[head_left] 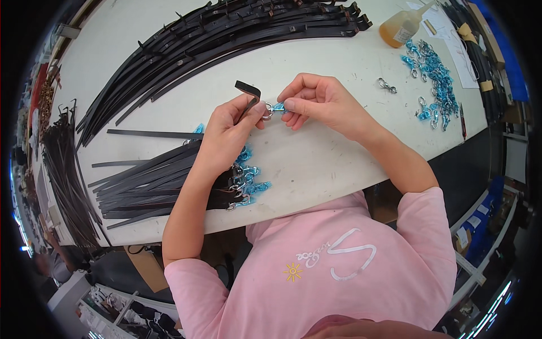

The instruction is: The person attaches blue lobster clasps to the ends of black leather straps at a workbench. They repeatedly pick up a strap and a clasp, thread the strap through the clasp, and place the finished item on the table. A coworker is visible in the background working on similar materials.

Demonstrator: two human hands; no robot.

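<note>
My left hand [224, 131] is closed on a black leather strap [248, 88], whose bent end sticks up past the thumb. Between thumb and fingers, my right hand [317, 103] pinches a metal snap hook [279, 107] partly wrapped in blue film. The hook's silver ring lies against my left fingertips; whether the strap passes through it cannot be made out. Below my left forearm lies a stack of black straps [149, 183], with blue-wrapped hooks [245, 179] at their right ends.
Long black straps [226, 34] with loops spread across the far side of the white table [333, 164]. At the right are a pile of blue-wrapped hooks [437, 76], one bare hook [387, 86] and a bottle of amber liquid [400, 28]. Another strap bundle [62, 152] hangs over the left edge.
</note>
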